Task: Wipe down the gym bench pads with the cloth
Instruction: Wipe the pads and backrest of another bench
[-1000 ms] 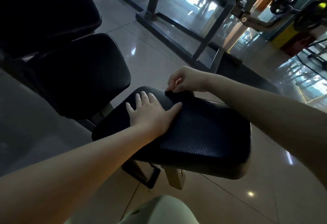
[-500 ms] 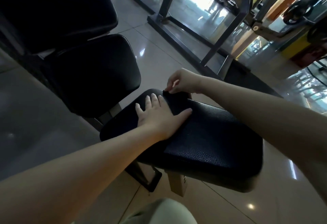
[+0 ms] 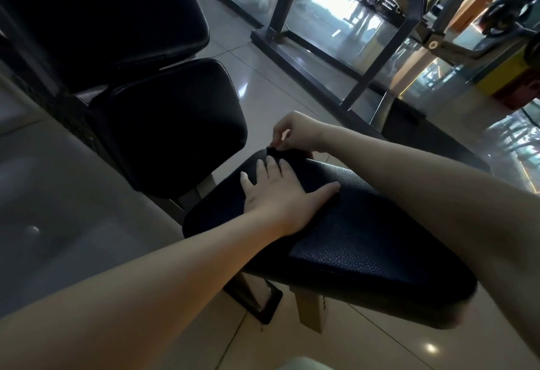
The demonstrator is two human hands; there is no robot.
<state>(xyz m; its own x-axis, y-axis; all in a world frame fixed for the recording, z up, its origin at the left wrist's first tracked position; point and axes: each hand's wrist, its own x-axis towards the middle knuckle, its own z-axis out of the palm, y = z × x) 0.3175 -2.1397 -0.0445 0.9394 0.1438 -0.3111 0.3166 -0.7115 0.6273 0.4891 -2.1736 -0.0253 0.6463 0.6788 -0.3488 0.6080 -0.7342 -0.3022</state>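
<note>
The left hand lies palm down with its fingers straight and spread, the thumb stretched out to the right, pressing flat on the dark cloth. Its forearm runs up from the lower left corner in a long straight line, the wrist level with the surface. Just beyond its fingertips the right hand hovers at the far edge, wrist bent downward, thumb and forefinger pinching a small raised fold of the cloth while the other fingers curl in loosely; that forearm comes in from the right edge and crosses above the surface. The cloth is spread over the left, far part of the near pad, a black cushion with a pebbled grain (the cloth is as dark as the pad, so its outline is hard to trace, showing mainly as a smoother matte patch). The pad is carried on a pale metal post and a dark foot. Farther off to the left sits a second pad, tilted, and above that a larger third pad, both black. Glossy floor tiles surround the bench, and a dark steel frame stands behind.
</note>
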